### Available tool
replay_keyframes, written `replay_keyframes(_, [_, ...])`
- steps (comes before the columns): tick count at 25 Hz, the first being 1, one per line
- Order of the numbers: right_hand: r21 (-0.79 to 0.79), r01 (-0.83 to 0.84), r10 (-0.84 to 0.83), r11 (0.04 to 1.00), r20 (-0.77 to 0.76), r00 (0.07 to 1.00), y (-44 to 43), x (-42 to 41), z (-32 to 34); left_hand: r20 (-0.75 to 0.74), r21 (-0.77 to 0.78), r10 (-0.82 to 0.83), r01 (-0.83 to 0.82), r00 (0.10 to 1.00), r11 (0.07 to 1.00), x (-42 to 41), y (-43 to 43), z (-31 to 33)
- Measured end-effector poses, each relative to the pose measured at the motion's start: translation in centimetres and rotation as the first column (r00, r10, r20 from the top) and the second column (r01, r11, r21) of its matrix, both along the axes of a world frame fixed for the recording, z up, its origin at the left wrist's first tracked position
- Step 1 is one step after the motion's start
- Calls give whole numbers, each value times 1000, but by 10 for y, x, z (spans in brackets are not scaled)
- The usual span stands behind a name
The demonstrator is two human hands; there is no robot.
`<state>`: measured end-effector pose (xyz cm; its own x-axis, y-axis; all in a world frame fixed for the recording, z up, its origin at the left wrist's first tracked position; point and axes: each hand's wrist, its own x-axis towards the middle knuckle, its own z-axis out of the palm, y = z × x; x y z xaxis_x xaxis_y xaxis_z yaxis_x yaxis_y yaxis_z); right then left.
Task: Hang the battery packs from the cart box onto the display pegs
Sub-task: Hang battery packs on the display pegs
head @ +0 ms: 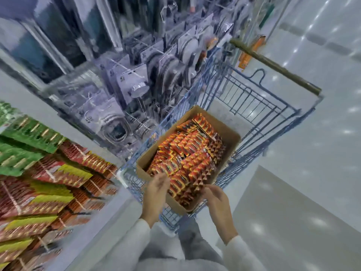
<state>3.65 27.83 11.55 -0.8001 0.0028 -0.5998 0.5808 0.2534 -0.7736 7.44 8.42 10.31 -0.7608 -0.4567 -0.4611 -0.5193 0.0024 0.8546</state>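
Observation:
A cardboard box [232, 133] full of orange and black battery packs [191, 151] sits in a blue wire cart [250, 98]. My left hand [156, 192] hovers over the box's near left corner with its fingers loosely bent, and it holds nothing. My right hand [216, 198] is at the box's near edge, its fingers curled just beside the nearest packs; motion blur hides whether they touch a pack. Battery packs [58, 177] in red, yellow and green hang on the display at the left.
Grey blister-packed goods [136, 75] hang on pegs straight ahead, close against the cart's left side. The cart's handle bar [273, 65] points to the upper right. Pale shiny floor [312, 153] spreads out on the right.

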Motion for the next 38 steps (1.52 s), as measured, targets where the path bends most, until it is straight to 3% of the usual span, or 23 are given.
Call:
replay_keyframes(7, [18,126,-127,992,83,988,45,-46,-25,302,-158,-256,313,918,937,-108,54,-70])
replay_keyframes(10, [15,165,-166,986,110,980,51,-49,-31,441,-274,-350,496,826,824,-132,61,-108])
replay_keyframes(14, [16,208,-208,978,153,966,52,-45,-34,548,-398,-483,720,683,568,-155,72,-133])
replay_keyframes(17, [20,193,-193,981,169,967,45,-41,-34,533,-372,-517,734,670,568,-170,85,-138])
replay_keyframes(21, [14,187,-186,982,189,964,37,-40,-32,533,-234,-492,679,688,696,-183,84,-143])
replay_keyframes(28, [22,135,-137,991,184,973,34,-47,-26,415,-225,-411,529,812,818,-168,70,-137])
replay_keyframes(33, [32,108,-112,994,198,974,32,-53,-38,330,-163,-72,132,941,978,-146,30,-124])
replay_keyframes(38, [14,-15,10,1000,275,961,7,-78,-64,342,-12,224,-235,912,972,-135,9,-119])
